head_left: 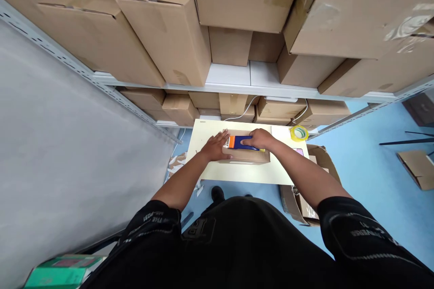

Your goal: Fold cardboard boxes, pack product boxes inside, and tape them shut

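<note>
Tape dispenser [241,142], blue-orange plastic, in right hand [260,138] grip; left hand [214,146] spread flat on cardboard box [247,155]

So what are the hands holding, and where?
The right hand grips the blue and orange tape dispenser by its blue handle. The left hand lies flat on the small cardboard box.

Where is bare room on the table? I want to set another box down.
Bare strips lie along the table near edge and its left end, beside the left hand. The middle holds the cardboard box; the far right corner has the tape roll.
</note>
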The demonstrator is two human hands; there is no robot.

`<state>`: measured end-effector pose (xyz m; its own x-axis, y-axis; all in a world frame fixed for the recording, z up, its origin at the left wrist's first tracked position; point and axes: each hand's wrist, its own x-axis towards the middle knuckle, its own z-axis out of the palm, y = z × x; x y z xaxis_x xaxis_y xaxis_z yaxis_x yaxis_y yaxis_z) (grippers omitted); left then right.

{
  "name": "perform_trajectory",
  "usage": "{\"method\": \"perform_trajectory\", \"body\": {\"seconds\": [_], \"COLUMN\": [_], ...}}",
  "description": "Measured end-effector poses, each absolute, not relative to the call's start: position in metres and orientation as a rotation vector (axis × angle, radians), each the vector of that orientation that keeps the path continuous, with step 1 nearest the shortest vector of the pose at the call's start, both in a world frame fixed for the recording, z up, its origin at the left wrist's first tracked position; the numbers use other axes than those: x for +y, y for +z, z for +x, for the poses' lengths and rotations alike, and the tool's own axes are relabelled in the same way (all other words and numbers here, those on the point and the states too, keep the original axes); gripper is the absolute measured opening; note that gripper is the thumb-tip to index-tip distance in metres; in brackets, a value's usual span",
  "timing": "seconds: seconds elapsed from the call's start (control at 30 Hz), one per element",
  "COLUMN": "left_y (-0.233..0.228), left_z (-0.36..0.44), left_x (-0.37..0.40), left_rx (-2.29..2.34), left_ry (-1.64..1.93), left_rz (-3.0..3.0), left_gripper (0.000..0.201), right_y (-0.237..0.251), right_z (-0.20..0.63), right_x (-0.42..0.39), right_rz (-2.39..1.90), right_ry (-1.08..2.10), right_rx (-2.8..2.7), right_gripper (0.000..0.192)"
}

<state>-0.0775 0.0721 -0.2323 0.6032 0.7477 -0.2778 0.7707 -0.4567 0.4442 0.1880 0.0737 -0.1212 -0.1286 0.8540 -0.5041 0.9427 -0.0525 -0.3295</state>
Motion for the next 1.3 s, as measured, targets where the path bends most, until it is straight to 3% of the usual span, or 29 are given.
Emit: {"method": "perform_trajectory", "body": {"seconds": [0.4,0.73,0.97,1.13,1.3], "left_y": [-0.231,-0.239,-0.242,-0.242,-0.243], "left_z": [-0.074,-0.078,-0.078,-0.078,-0.077], "left_x": [0.072,0.075,0.075,0.076,0.076], "left_rx": [1.265,1.221,1.202,1.203,1.187], "left_ry": [-0.119,-0.075,-0.013,-0.049,-0.051], "left_rz": [2.334,2.349,2.355,2.383,2.393], "left_gripper": [0.13,0.127,0.127,0.128,0.129], "right_y": [-0.107,-0.108,-0.11,-0.13,-0.169], "right_z": [0.222,0.338,0.422,0.456,0.433], "right_x": [0.064,0.033,0.016,0.011,0.024], "right_rz": [1.953,2.154,2.228,2.176,2.086], "right_ry": [-1.015,-1.062,-1.06,-0.967,-0.791], "right_rx": [2.075,1.921,1.849,1.782,1.764], "right_gripper": [0.059,0.052,0.06,0.056,0.057]}}
